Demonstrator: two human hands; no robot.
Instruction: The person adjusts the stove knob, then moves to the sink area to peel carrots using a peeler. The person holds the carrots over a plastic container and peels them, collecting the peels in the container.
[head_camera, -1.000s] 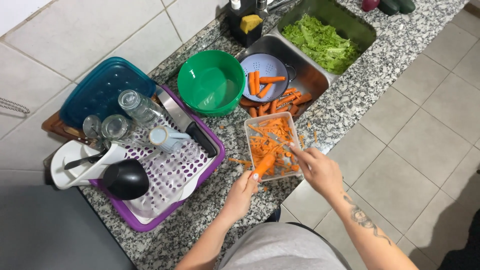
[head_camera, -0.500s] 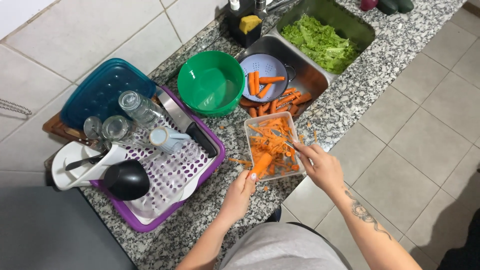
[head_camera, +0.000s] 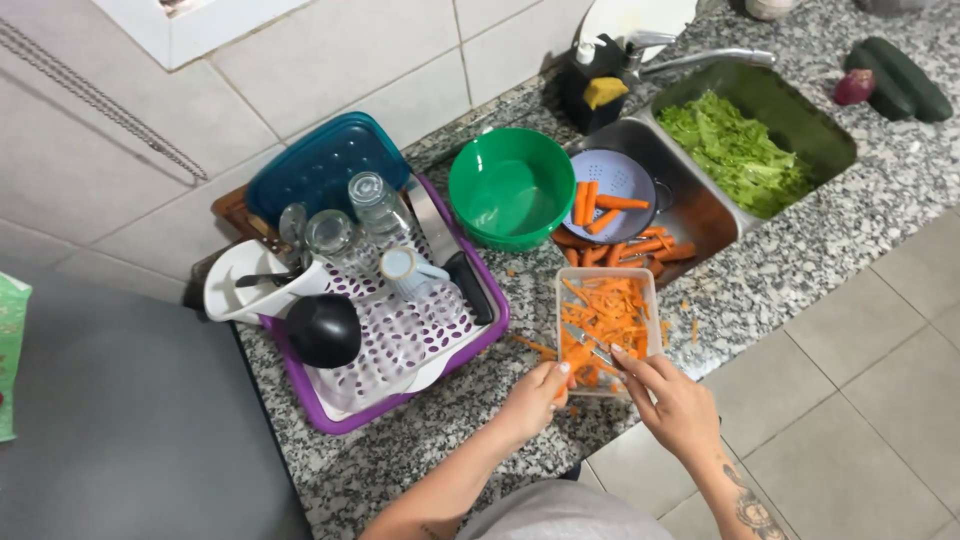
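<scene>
My left hand (head_camera: 535, 400) grips a carrot (head_camera: 577, 358) over a clear rectangular container (head_camera: 648, 290) full of orange carrot peelings. My right hand (head_camera: 675, 400) holds a metal peeler (head_camera: 588, 343) whose blade rests against the carrot. Both hands hover at the container's near end, close to the granite counter's front edge. More whole carrots (head_camera: 598, 200) lie in a pale blue colander (head_camera: 630, 170) in the sink, with others (head_camera: 640, 250) beside it.
A green bowl (head_camera: 510, 190) stands behind the container. A purple dish rack (head_camera: 400, 350) on the left holds glasses, a knife and a black ladle. Lettuce (head_camera: 735, 150) fills the far sink basin. Loose peelings lie on the granite counter (head_camera: 760, 290).
The camera has shifted slightly. My hands stay over the container, the carrot pulled a little closer to me, the peeler still on it.
</scene>
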